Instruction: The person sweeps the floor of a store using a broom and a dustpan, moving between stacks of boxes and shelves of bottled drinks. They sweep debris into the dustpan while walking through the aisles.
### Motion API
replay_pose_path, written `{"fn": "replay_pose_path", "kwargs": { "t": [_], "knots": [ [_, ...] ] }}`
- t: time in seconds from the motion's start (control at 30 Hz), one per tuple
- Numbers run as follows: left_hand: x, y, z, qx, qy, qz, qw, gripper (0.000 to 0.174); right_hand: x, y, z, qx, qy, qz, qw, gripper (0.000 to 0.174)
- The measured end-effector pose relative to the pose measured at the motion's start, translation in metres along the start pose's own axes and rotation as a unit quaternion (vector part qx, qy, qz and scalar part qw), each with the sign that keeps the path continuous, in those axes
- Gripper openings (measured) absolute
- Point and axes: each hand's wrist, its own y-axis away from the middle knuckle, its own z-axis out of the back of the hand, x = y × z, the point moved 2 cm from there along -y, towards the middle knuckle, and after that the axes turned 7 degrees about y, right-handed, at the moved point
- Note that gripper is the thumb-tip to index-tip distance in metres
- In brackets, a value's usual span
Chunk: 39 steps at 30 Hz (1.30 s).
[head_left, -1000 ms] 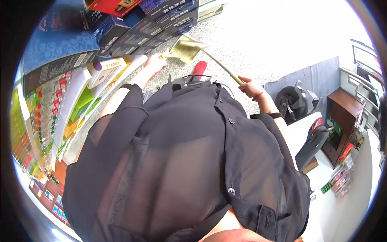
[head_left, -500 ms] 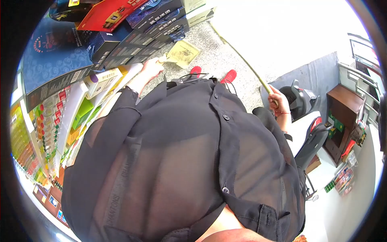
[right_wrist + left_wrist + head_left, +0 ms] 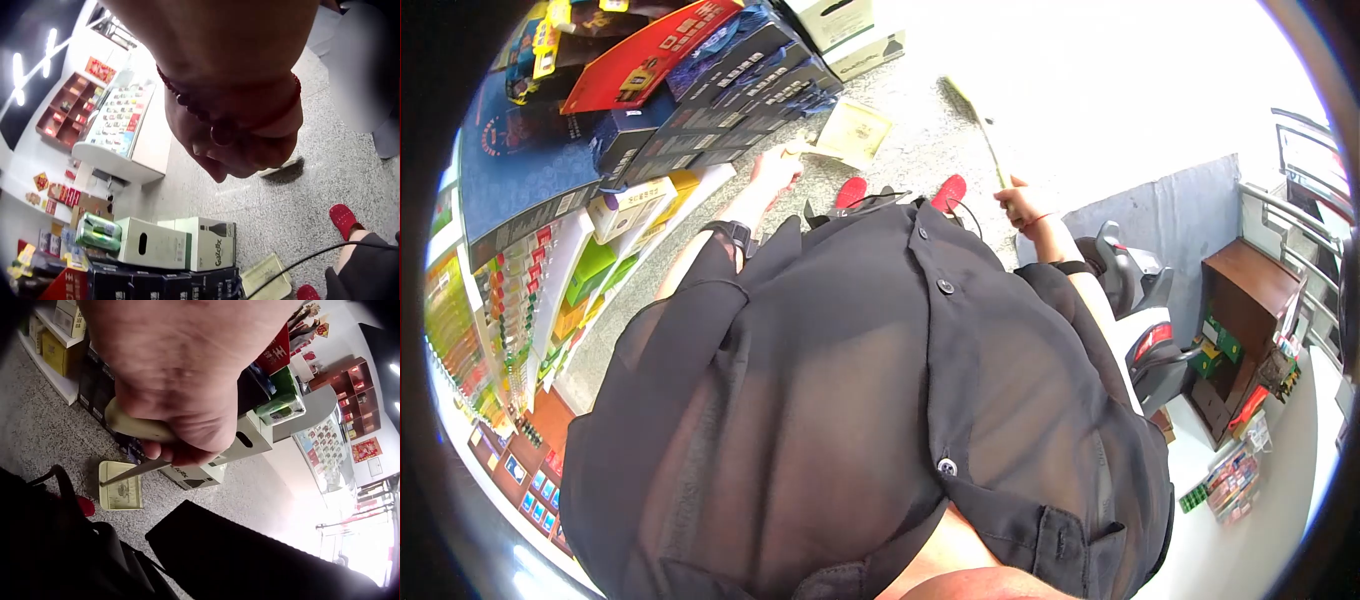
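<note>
Two hands I watch from my distant place. The left hand has its fingers curled around the handle of a pale yellow dustpan, near the speckled floor and beside stacked dark boxes; I cannot tell if the pan touches the floor. The right hand grips the stick of a broom, apart from the pan. On a white carton I see "Gozcobz" or similar, not surely. A red box bears the character "王".
</note>
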Motion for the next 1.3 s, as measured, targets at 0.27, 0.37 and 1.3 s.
{"fn": "replay_pose_path", "kwargs": {
  "t": [0.27, 0.37, 1.3],
  "knots": [
    [-0.017, -0.009, -0.071, -0.013, -0.002, -0.011, 1.0, 0.034, 0.013, 0.023, 0.063, 0.116, 0.005, 0.03, 0.993, 0.066],
    [-0.039, 0.007, -0.093, -0.034, -0.01, -0.023, 0.999, 0.022, 0.02, 0.047, 0.083, 0.133, 0.049, 0.056, 0.988, 0.067],
    [-0.123, -0.036, -0.215, 0.0, 0.06, -0.02, 0.998, 0.029, 0.068, -0.032, 0.247, -0.029, -0.108, 0.021, 0.993, 0.028]
  ]
}}
